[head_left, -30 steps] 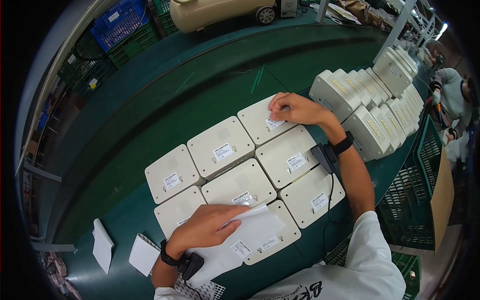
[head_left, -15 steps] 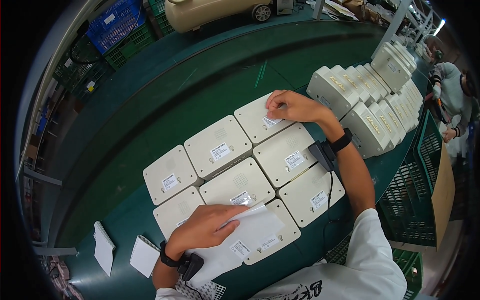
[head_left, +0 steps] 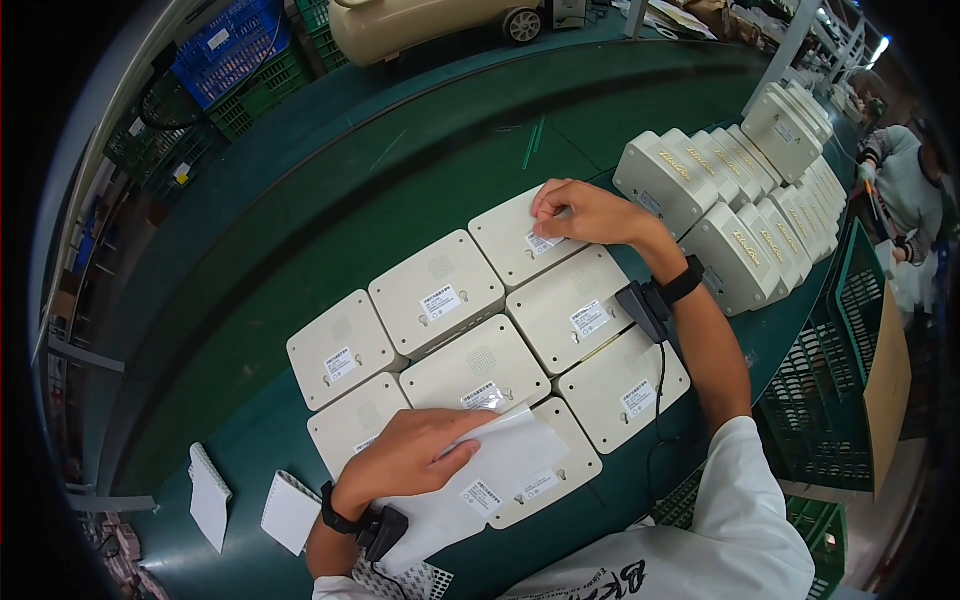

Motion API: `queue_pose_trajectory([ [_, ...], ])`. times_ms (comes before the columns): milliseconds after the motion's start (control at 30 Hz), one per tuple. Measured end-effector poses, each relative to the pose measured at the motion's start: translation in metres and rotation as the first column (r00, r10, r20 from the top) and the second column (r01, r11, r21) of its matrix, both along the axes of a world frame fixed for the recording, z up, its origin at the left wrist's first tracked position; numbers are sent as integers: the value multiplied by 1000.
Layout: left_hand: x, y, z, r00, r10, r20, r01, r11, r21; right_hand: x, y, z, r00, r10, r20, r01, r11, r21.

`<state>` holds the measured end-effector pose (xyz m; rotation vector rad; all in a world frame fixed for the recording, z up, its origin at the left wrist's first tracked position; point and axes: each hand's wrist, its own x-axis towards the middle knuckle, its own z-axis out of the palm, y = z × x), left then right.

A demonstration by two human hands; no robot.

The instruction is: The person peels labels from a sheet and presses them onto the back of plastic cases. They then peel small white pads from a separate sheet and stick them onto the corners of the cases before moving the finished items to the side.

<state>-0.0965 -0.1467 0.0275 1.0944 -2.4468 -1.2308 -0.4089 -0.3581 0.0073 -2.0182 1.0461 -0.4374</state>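
Note:
My left hand (head_left: 415, 450) is closed on a white label sheet (head_left: 520, 445), which lies across the nearest box and still carries a printed label. Farther off, my right hand (head_left: 585, 212) rests on the far-right cream plastic box (head_left: 490, 228). Its fingers are curled, with the thumb tip on a white label (head_left: 541, 243) on that box; the hand partly covers the label. Several similar boxes lie flat in rows beneath and around my hands, among them a middle box (head_left: 450, 365). Labels show on their speckled-vent faces beside keyhole slots.
Stacked cream boxes (head_left: 745, 255) stand at the right. Loose white sheets (head_left: 290, 512) lie at the left. Past the boxes, thin green strips (head_left: 533, 143) rest on a green belt. Green crates (head_left: 815, 370) and a person (head_left: 900, 180) are at the right; an air compressor (head_left: 420, 30) is beyond.
The thin green strips have shifted slightly right and away along the belt. The person at the right has moved a little. My hands and the boxes are practically still.

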Motion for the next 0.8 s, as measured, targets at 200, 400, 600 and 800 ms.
queue_pose_trajectory([
  [200, 0, 1, 1, 1000, 8, 14, -8, 1000, 13, 2, 0, -1, 1000, -4, -17, 4, 1000, -13],
  [400, 0, 1, 0, 1000, 5, 2, -5, 1000, 12, -3, -1, -1, 999, 22, 27, -23, 999, 32],
  [600, 0, 0, 1, 1000, 6, 3, -6, 1000, 12, -5, 1, 0, 999, 28, 17, -28, 999, 36],
  [800, 0, -1, 0, 1000, 4, 2, -4, 1000, 14, -7, 4, -3, 998, 35, 43, -36, 999, 14],
])
